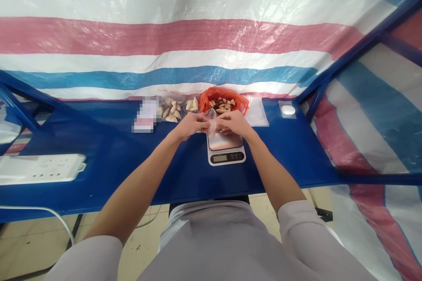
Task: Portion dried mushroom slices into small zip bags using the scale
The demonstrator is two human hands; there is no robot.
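Observation:
Between my hands is a small clear plastic bag (212, 128), held above a kitchen scale (227, 158). My left hand (193, 125) pinches the bag's left side with closed fingers. On the other side, my right hand (234, 122) grips it between thumb and fingers. Just beyond them an orange plastic bag (242, 104) lies open, with brown and tan dried slices (223, 106) inside. Left of it are clear bags of pale pieces, one larger bag (171, 110) and one smaller bag (191, 105). The scale has a shiny plate and a small display; its reading is illegible.
A stack of flat clear bags (257, 113) lies right of the orange bag. Farther right is a small packet with a white oval (288, 110). A blurred-out card (145, 115) and a white power strip (42, 169) are leftward. Blue frame bars and striped sheeting (165, 37) enclose the blue table (112, 153).

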